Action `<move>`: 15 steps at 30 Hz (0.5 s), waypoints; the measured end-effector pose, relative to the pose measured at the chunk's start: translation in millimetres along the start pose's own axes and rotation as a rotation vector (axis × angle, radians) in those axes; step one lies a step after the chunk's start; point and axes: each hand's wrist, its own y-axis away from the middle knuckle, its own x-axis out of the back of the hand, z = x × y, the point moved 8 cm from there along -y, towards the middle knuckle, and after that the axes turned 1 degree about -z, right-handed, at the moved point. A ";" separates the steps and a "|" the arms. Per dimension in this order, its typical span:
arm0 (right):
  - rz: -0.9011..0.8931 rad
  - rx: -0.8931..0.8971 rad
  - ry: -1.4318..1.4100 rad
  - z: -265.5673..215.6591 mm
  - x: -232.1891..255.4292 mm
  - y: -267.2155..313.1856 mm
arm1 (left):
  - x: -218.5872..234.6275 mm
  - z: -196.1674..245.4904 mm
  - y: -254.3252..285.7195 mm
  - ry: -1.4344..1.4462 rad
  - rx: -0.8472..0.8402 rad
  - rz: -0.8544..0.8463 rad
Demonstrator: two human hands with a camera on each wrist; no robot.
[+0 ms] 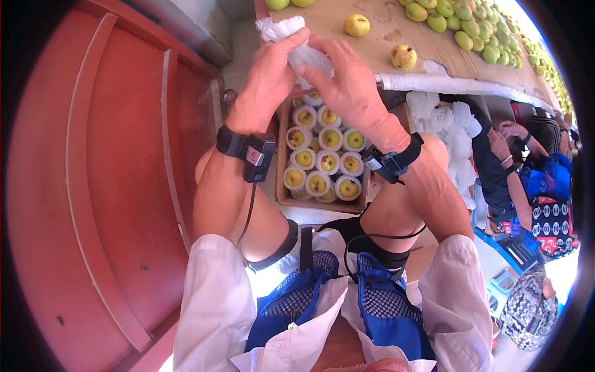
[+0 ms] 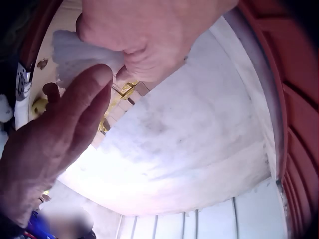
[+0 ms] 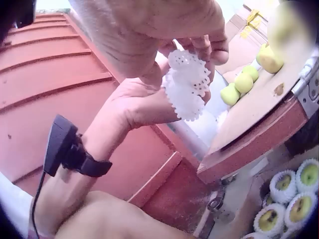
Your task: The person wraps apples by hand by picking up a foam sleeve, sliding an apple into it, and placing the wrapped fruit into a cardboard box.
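Observation:
Both hands meet at a white foam net sleeve [image 1: 310, 61], held above the near edge of the table. My left hand [image 1: 269, 77] grips it from the left, with the thumb along its upper side. From the right, my right hand [image 1: 353, 77] holds the same sleeve between thumb and fingers. In the right wrist view the foam net sleeve [image 3: 187, 92] shows scalloped edges and holes, and the fingers partly cover it. Whether a fruit is inside I cannot tell. Below the hands stands a cardboard box [image 1: 284, 180] of yellow-green apples [image 1: 330, 139] in white foam sleeves.
Loose apples [image 1: 356, 25] lie on the cardboard-covered table [image 1: 378, 53], with a large pile [image 1: 483, 31] farther right. More white foam sleeves [image 1: 455, 133] fill a container beside the right knee. A red panelled door [image 1: 118, 186] stands left. Another person's hands [image 1: 505, 139] show at right.

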 end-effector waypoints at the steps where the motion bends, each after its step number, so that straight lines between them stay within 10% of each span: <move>1: 0.002 -0.065 -0.076 11.9 -5.1 -1.3 | 0.2 0.6 -0.1 -0.030 0.002 -0.005; 8: -0.378 -0.318 -0.642 12.5 -6.3 -5.5 | -47.8 11.7 14.4 -0.323 -0.119 -0.116; 15: -0.415 -0.341 -0.573 19.8 -18.2 -3.1 | -56.4 20.0 23.9 -0.279 -0.092 -0.163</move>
